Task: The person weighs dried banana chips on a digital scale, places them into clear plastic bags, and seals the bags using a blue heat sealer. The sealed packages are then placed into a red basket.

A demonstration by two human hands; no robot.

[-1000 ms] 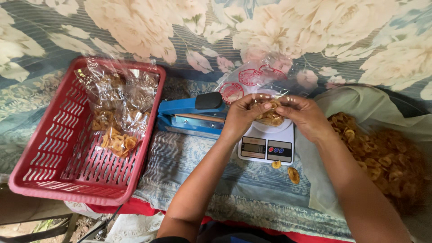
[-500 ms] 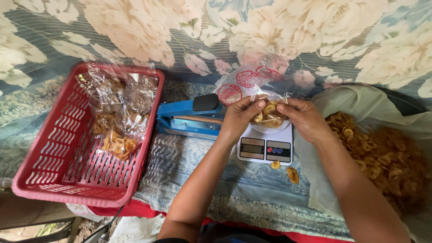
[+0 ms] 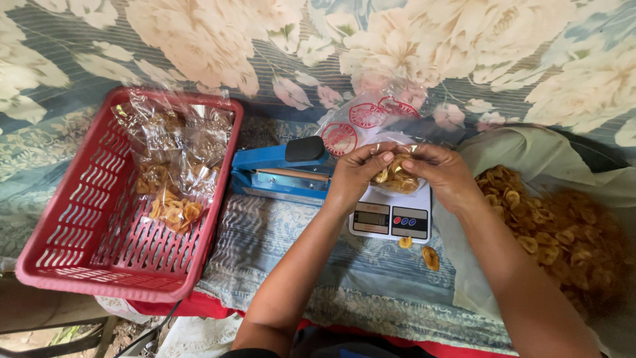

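A small clear bag of banana chips (image 3: 396,178) sits on a white kitchen scale (image 3: 391,215) near the middle of the flowered cloth (image 3: 278,238) that covers the work surface, held at its mouth by both hands. The left hand (image 3: 354,174) pinches the bag's near-left edge, thumb and fingers closed on the plastic; the right hand (image 3: 442,174) grips the opposite edge the same way, so the two hands nearly meet over the chips. The step in hand looks like weighing and gathering the bag's mouth; by this reading the next move calls for keeping the opening pinched flat and level so no chips spill as the bag leaves the scale. Just left of the scale lies a blue heat sealer (image 3: 281,169), its arm down, touching or almost touching the scale's left side. Behind the hands lie empty clear bags with red round labels (image 3: 361,122). Two loose chips (image 3: 424,252) rest on the cloth at the scale's front edge. At the cloth's right edge a pale sheet holds a heap of chips (image 3: 556,232). At the left edge a red plastic basket (image 3: 73,245) holds filled bags (image 3: 172,172) leaning against its far wall
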